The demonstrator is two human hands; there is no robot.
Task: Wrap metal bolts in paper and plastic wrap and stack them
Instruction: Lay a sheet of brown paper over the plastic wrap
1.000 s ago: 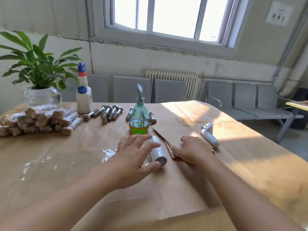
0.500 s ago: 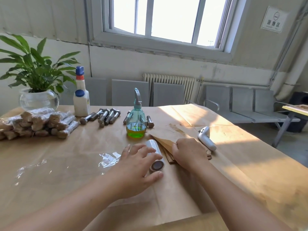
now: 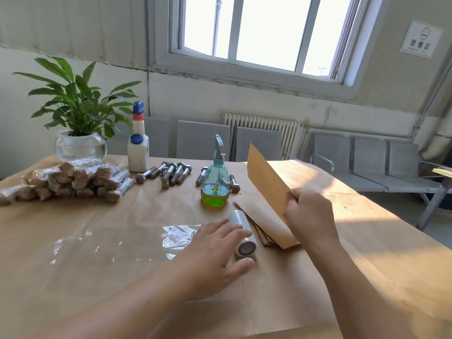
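My right hand (image 3: 308,215) pinches a sheet of brown paper (image 3: 265,182) and lifts it off the stack of brown sheets (image 3: 266,237); the sheet stands tilted up. My left hand (image 3: 215,255) lies with relaxed fingers over the roll of plastic wrap (image 3: 243,237) on the table. A flat piece of plastic wrap (image 3: 176,234) lies left of the roll. Several bare metal bolts (image 3: 168,172) lie at the back. A pile of wrapped bolts (image 3: 73,181) is stacked at the back left.
A green spray bottle (image 3: 215,184) stands just behind the roll, with bolts on either side. A white glue bottle (image 3: 138,148) and a potted plant (image 3: 80,133) stand at the back left. Brown paper covers the table (image 3: 97,277). Grey chairs (image 3: 367,162) line the wall.
My right hand has lifted one brown sheet off the stack, from flat to standing. The sheet hides the white controller. My left hand stays on the roll.
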